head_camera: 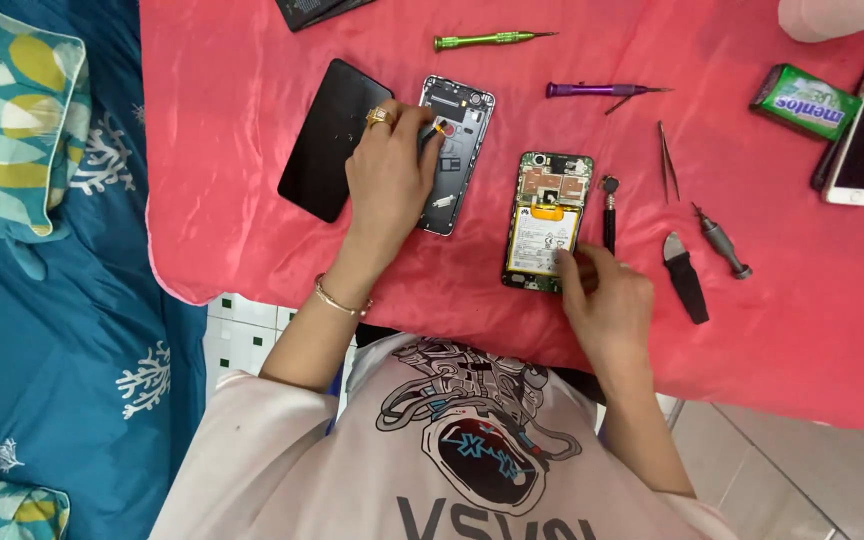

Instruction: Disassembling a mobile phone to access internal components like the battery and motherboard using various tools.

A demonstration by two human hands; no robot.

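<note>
Fingers [422, 125] pinching perhaps a tool over grey frame [457, 150]; right fingers [574, 265] on battery's white label [544, 240].

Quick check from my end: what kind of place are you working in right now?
Probably a home setup, not a repair shop: a table under a pink cloth, a bed with blue patterned bedding beside it, and small screwdrivers and tweezers around an opened phone.

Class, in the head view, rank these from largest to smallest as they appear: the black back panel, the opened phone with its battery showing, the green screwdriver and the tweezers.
1. black back panel
2. opened phone
3. green screwdriver
4. tweezers
</note>
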